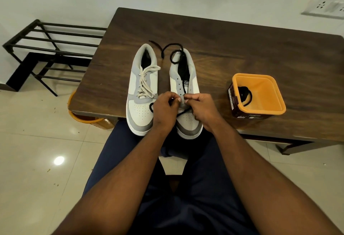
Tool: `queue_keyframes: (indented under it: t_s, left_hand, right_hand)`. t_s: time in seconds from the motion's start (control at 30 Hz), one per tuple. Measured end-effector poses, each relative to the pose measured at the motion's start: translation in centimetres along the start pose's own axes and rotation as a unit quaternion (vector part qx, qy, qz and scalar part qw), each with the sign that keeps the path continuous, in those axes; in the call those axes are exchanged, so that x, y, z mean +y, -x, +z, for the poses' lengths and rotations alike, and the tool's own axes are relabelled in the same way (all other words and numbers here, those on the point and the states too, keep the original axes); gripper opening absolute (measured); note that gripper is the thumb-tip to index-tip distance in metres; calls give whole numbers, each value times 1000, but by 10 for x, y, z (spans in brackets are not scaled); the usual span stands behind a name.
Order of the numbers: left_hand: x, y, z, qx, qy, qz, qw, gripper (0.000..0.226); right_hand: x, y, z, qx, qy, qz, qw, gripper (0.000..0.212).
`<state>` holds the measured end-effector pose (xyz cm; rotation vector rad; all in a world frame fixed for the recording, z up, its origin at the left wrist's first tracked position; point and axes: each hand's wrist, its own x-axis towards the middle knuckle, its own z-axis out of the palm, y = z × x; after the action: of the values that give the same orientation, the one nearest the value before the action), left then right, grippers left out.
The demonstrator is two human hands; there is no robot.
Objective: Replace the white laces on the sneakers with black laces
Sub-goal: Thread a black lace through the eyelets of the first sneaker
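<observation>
Nearest you, your left hand (163, 105) and right hand (202, 107) met over the lowest eyelets of the right-hand sneaker (186, 93), whose toe hung just past the near edge of the surface (242, 45). The fingers (180, 100) of both hands were pressed together in small pinches at the base of the tongue; they seemed to hold the black lace (174, 56) there, though which hand had its tip you could not tell from here.

That lace ran away from your fingers, along the shoe's long axis, up the tongue to loose coils at the heel opening and on the surface beyond. So the slack lay straight ahead, and both hands sat equally close to the eyelets.

Just beside it, the left-hand sneaker (141, 93) kept its white lace (146, 80). Off to your right, well apart, the orange tub (260, 93) held a second dark lace.
</observation>
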<state>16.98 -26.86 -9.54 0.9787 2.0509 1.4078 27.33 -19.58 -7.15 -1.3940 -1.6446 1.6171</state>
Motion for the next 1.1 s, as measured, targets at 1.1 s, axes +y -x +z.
queue_keyframes:
  t_s: [1.1]
  left_hand:
    - [22, -20, -8, -133, -274, 76, 949, 63]
  right_hand:
    - [-149, -61, -56, 121, 641, -305, 694, 20]
